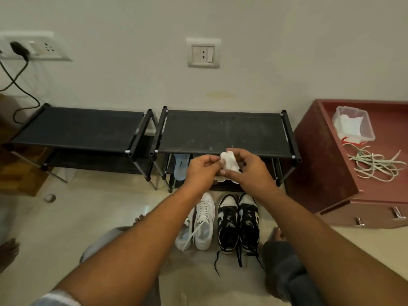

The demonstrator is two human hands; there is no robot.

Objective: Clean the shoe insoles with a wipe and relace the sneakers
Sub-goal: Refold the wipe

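— Where's the wipe [228, 163]?
— Crumpled between both: left grip [202, 171] and right grip [249, 166] pinch it, fingers curled, above the sneakers [228, 217] on the floor [88, 206], near the right rack [220, 131].

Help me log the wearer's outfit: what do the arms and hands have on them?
No gloves or watch show on the left hand or right hand. Both forearms are bare. A pale bluish-white fabric sleeve edge shows at the left arm's upper end.
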